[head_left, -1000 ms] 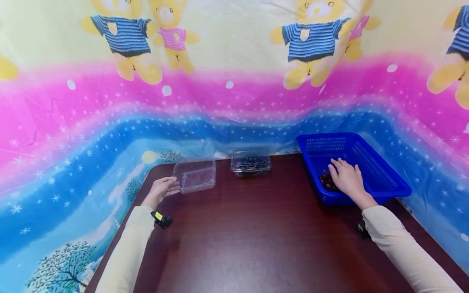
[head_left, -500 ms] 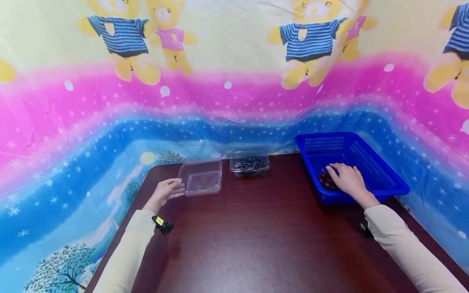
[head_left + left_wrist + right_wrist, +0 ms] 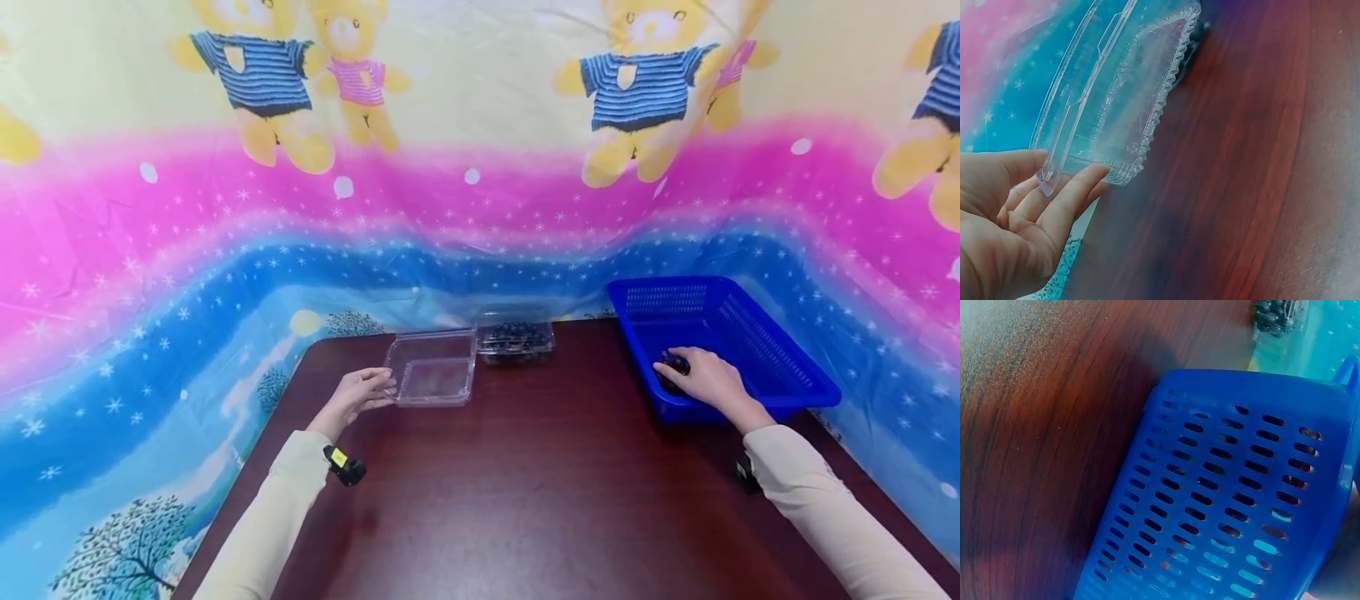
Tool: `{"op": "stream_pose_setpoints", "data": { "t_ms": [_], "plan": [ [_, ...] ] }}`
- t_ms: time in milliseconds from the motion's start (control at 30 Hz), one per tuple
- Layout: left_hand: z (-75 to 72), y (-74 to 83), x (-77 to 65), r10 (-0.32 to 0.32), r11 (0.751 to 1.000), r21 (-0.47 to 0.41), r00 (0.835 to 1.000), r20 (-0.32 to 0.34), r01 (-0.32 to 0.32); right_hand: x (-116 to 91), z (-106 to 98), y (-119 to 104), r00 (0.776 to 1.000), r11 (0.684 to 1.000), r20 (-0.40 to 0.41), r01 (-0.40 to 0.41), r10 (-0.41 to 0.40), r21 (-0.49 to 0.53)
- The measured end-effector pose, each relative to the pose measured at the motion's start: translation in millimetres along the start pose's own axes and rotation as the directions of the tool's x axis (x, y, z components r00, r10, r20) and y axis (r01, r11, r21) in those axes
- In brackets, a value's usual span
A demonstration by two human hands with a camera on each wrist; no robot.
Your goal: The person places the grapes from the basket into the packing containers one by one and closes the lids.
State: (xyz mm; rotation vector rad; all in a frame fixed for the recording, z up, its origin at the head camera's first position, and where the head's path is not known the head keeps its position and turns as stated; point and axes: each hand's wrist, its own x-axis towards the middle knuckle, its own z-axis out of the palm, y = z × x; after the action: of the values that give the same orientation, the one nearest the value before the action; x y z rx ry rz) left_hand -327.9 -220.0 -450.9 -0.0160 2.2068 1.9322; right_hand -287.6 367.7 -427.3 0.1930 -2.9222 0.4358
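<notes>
My left hand (image 3: 362, 393) pinches one corner of a clear plastic clamshell box (image 3: 433, 375), thumb over the rim and fingers beneath. In the left wrist view the box (image 3: 1129, 94) is tilted and its fluted side shows. At the right, my right hand (image 3: 708, 377) reaches into a blue plastic basket (image 3: 780, 358) and grips a bunch of dark grapes (image 3: 677, 363), partly covered by the fingers. The right wrist view shows mostly the slotted wall of the basket (image 3: 1210, 481), which hides the grapes and most of that hand.
A second clear box (image 3: 516, 337) with dark round fruit in it stands at the back edge of the brown table (image 3: 517, 500), right beside the first box. A printed cloth (image 3: 480, 200) with bears hangs behind and along both sides.
My left hand has moved right with the clear box, up beside the filled one. My right hand has gone from spread over the grapes to gripping them in the basket.
</notes>
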Motion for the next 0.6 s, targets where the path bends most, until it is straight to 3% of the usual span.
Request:
{"op": "stream_pose_setpoints", "data": {
  "t_ms": [600],
  "plan": [
    [20.1,-14.0,7.5,-0.031,0.999,-0.020,0.999,0.027,0.031,1,5,-7,0.999,1.000,-0.050,0.022,-0.021,0.017]
  ]
}}
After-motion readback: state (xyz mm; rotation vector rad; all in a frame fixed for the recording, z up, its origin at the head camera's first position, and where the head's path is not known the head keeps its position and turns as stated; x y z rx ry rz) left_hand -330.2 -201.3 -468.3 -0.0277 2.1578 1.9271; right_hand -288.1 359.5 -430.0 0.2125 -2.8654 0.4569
